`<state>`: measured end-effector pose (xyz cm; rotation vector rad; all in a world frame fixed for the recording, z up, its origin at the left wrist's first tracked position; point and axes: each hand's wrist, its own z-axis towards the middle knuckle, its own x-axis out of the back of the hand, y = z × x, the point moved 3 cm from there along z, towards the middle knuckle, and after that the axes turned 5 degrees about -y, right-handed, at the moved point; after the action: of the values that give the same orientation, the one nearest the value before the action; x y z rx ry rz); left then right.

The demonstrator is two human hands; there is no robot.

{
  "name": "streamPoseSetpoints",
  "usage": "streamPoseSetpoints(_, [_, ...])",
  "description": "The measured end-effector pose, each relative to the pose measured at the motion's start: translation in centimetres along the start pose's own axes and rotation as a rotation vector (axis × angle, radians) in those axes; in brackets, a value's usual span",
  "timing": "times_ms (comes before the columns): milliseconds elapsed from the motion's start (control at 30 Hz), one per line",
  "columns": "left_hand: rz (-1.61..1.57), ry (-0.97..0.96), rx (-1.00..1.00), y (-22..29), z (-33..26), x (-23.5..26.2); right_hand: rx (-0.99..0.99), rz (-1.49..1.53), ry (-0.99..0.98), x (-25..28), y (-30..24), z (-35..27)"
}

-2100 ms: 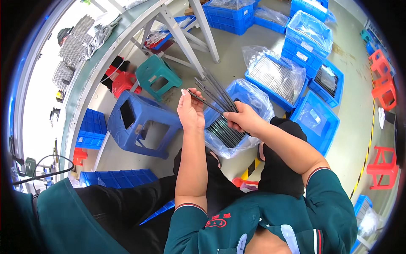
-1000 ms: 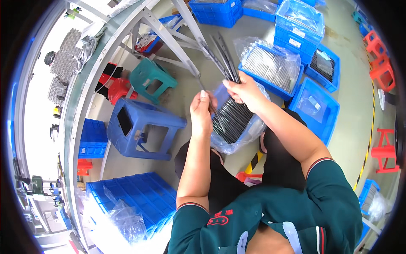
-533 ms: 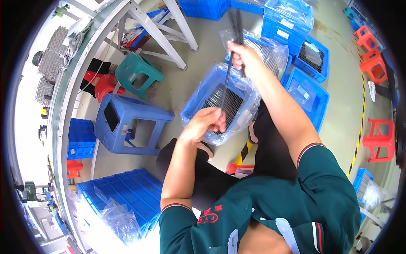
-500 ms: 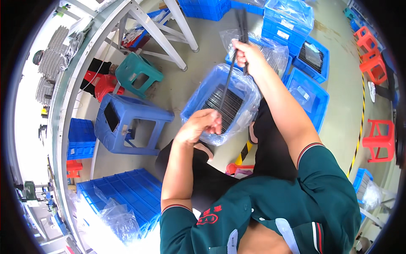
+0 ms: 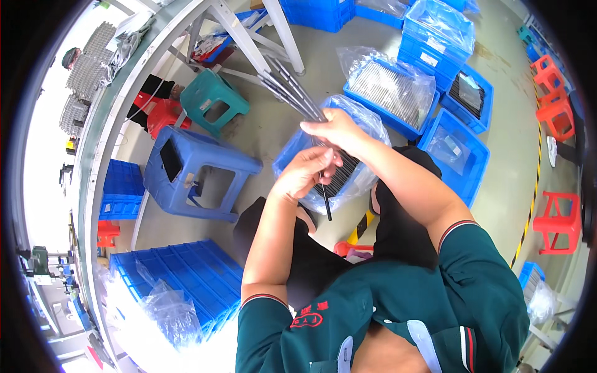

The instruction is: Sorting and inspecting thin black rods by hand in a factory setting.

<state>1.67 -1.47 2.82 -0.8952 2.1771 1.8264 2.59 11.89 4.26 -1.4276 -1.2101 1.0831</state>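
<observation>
My right hand (image 5: 341,132) is closed round a bundle of thin dark rods (image 5: 289,88), which fans out up and to the left. Close below it, my left hand (image 5: 305,173) has its fingers pinched on a single dark rod (image 5: 328,208) whose lower end points down toward me. Its upper part is hidden behind the fingers. Beneath both hands stands a blue bin with a clear plastic liner (image 5: 373,127); more dark rods (image 5: 344,180) lie side by side in it, partly covered by my hands.
Right of the lined bin are a bin of silvery rods (image 5: 388,87), a blue bin holding a plastic bag (image 5: 463,177) and a bin of dark rods (image 5: 479,112). A blue stool (image 5: 211,158) and a green stool (image 5: 214,96) stand left, beside a metal-framed workbench (image 5: 99,143).
My right hand has come down and toward the left hand, and the bundle now tilts left instead of standing upright. The single rod's lower end now sticks out below my left hand.
</observation>
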Motion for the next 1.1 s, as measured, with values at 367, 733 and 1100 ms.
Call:
streamPoseSetpoints(367, [-0.460, 0.675, -0.626, 3.8, -4.2, 7.9, 0.006, -0.204, -0.168, -1.3, 0.2, -1.9])
streamPoseSetpoints(733, [-0.511, 0.558, -0.747, 3.6, -3.3, 6.9, -0.161, -0.067, -0.215, -2.7, 0.8, -2.5])
streamPoseSetpoints(1100, [-0.347, 0.639, -0.702, 3.5, -2.9, 5.6, -0.151, -0.116, -0.201, -1.7, 0.2, -1.7])
